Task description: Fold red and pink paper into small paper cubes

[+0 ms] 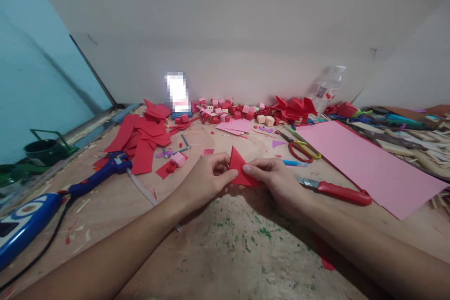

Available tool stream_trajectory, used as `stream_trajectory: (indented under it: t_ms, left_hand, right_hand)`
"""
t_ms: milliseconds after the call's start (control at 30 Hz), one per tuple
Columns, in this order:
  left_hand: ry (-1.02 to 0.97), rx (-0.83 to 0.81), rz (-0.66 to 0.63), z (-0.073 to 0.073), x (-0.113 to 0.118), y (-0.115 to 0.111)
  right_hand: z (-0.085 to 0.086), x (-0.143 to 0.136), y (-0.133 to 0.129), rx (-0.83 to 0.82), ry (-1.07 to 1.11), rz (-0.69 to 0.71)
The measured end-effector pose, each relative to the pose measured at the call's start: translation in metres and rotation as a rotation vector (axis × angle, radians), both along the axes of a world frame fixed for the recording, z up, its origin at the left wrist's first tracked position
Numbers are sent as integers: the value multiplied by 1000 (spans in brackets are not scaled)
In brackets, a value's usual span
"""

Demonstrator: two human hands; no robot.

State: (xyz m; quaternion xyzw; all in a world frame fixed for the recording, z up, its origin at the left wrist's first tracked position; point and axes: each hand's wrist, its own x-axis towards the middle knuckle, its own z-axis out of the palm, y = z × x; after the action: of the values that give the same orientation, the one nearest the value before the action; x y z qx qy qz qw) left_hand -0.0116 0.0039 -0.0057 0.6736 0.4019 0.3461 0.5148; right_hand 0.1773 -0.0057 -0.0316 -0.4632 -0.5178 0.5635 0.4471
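Note:
Between my two hands is a folded piece of red paper (239, 164), shaped like a triangle with one corner pointing up. My left hand (216, 173) pinches its left side, thumb in front and fingers behind. On the right, my right hand (269, 173) presses the paper's face with the thumb, the other fingers curled behind it. Just right of that hand lie a utility knife with a red handle (344, 193) and a blue pen (294, 163). A pink paper cube (178, 159) rests on a red strip left of my left hand.
Red paper sheets (144, 138) pile up at left beside a blue glue gun (101, 178). Small red and pink cubes (225, 111) line the back near a phone (178, 91). Scissors (298, 149), pink paper (369, 164) and a plastic bottle (326, 89) are at right.

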Motion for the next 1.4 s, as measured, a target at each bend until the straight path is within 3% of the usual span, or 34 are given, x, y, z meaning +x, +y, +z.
stream_trajectory:
  t_ms: [133, 333, 733, 867, 1000, 1200, 1400]
  left_hand:
    - [-115, 14, 14, -1, 1, 5]
    - [-118, 33, 174, -10, -2, 13]
    - [-324, 60, 411, -9, -5, 17]
    - [-356, 28, 386, -6, -2, 13]
    - [-298, -48, 282, -4, -2, 11]
    - [-83, 107, 209, -3, -1, 10]
    - [-112, -118, 135, 2, 5, -1]
  right_hand:
    - [6, -3, -4, 2, -57, 48]
    - [13, -7, -7, -39, -72, 169]
    - [9, -6, -5, -27, 58, 167]
    - [10, -4, -5, 0, 65, 169]
    - [8, -2, -3, 54, 87, 68]
    - [3, -2, 1, 157, -84, -99]
    - [2, -3, -1, 356, -215, -134]
